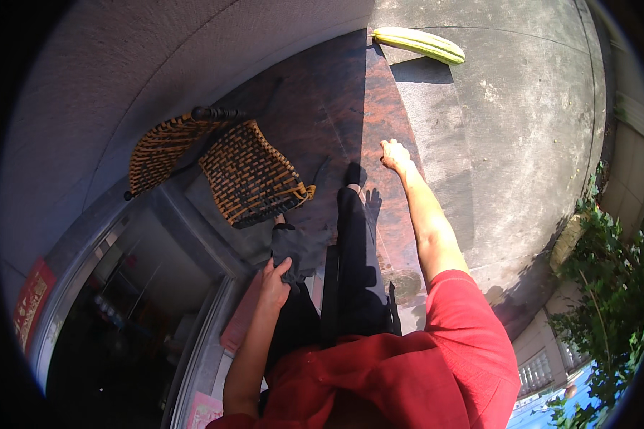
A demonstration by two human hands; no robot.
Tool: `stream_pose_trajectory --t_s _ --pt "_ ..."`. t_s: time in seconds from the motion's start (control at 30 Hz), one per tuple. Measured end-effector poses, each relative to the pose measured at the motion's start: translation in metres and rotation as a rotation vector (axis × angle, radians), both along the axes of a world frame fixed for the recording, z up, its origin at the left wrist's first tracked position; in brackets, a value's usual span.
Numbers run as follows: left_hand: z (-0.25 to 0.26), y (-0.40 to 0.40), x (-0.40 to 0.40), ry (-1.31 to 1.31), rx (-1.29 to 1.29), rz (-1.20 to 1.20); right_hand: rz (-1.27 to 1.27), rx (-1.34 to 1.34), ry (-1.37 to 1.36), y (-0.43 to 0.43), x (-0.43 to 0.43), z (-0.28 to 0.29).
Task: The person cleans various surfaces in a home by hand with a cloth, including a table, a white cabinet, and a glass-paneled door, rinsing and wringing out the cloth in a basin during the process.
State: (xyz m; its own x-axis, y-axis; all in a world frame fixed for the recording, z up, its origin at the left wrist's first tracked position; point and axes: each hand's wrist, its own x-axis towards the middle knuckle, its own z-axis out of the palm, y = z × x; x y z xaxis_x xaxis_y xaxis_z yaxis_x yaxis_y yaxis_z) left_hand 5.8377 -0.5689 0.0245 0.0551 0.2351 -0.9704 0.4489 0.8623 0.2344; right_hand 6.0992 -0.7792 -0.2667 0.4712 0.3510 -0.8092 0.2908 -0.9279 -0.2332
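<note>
My left hand (275, 283) is closed around a bunched dark grey cloth (300, 251), which hangs beside my black trouser legs (354, 268). To the right, my right hand (395, 156) is stretched forward over the reddish-brown stone floor (386, 112). Nothing shows in it, and its shadow on the stone has fingers spread apart. A long, ridged yellow-green gourd (421, 44) lies farther ahead, apart from both hands. Ahead of my left hand stands a woven chair with a black-and-tan seat (252, 171) and backrest (166, 153).
A pale wall (112, 80) runs along the left behind the chair. Lower left is a doorway with a metal frame (204, 327) and a dark interior. Sunlit concrete (526, 134) extends to the right, edged by leafy plants (601, 289) and a balustrade (536, 372).
</note>
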Motion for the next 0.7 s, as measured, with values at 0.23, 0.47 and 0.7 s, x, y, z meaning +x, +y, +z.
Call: stream_pose_trajectory --t_s 0.23,0.47,0.7 --pt "0.018 -0.013 0.012 -0.065 -0.007 -0.014 0.005 0.01 0.024 -0.017 -0.015 0.028" --pt "0.031 -0.023 0.013 -0.102 -0.017 -0.006 0.043 0.084 -0.005 -0.032 -0.019 0.034" --pt "0.041 -0.026 0.019 -0.14 -0.007 0.017 0.028 0.079 -0.006 -0.014 -0.016 0.089"
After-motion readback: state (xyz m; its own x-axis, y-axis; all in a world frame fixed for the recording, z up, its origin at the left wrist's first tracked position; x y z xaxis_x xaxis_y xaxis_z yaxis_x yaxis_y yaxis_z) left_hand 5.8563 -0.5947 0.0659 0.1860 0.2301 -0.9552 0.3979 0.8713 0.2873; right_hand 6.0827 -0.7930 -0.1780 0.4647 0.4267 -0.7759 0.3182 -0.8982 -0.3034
